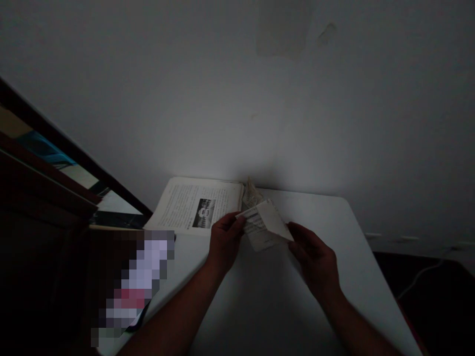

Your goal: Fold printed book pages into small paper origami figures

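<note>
Between my two hands is a printed sheet of paper (272, 221), partly folded over so that a blank flap lies across lines of print. My left hand (225, 242) pinches its left corner between thumb and fingers. On the other side, my right hand (314, 252) grips the right edge, fingers closed on it. Just behind the sheet stands a folded piece of printed paper (252, 194), close to the wall. An open book or stack of printed pages (181, 207) with a dark picture lies to the left of it.
The white table (326, 212) has its back edge at a pale wall (208, 99). A phone-like object (137, 284), blurred out by pixels, lies at the table's left edge. Dark wooden furniture (40, 207) stands left. A thin cable (423, 271) runs at the right.
</note>
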{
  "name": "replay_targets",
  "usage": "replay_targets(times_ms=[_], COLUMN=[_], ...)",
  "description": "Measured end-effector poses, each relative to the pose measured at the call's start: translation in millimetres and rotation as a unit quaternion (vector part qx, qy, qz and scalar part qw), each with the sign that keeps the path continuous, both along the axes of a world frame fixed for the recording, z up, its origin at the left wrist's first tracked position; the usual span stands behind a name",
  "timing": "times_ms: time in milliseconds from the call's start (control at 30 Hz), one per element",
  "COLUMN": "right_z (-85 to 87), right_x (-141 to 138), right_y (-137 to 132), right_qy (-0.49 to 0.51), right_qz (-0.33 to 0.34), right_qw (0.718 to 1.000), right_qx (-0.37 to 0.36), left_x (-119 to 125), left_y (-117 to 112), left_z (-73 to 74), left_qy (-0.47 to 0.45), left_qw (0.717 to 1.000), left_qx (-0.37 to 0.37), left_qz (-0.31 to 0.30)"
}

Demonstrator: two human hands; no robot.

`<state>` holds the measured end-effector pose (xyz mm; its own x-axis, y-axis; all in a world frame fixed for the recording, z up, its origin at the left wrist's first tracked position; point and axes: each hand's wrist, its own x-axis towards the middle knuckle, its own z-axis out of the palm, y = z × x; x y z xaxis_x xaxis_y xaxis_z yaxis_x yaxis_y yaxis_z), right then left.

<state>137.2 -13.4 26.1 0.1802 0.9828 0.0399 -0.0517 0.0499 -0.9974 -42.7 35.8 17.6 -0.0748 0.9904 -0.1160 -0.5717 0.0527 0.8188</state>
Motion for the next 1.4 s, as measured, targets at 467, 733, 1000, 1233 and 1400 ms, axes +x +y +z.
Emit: replay_targets(times_ms=[467,733,1000,1233,1400], right_z=[1.3,3.3,3.7,-0.8,1.5], right_x=[3,9,12,13,12], right_y=[3,4,4,5,8], right_qy=[-0.047,-0.103,-0.211,-0.138,-0.094], right_qz=[-0.077,-0.056,0.059,0.050,0.099], right_qw=[0.996,0.993,0.973,0.989,0.990], right_qx=[-0.014,0.013,0.067,-0.003,-0.040], left_x=[3,-12,-5,0,2], left_y=[-4,-1,-11,-13,-14], left_z=[1.7,9.7,14.2,12.3,8.7], left_qy=[-0.012,0.088,0.325,0.304,0.270], left_qw=[1.000,0.979,0.912,0.927,0.936], left_qx=[-0.008,0.056,0.009,-0.014,-0.008], left_qz=[-0.025,-0.175,-0.251,-0.220,-0.225])
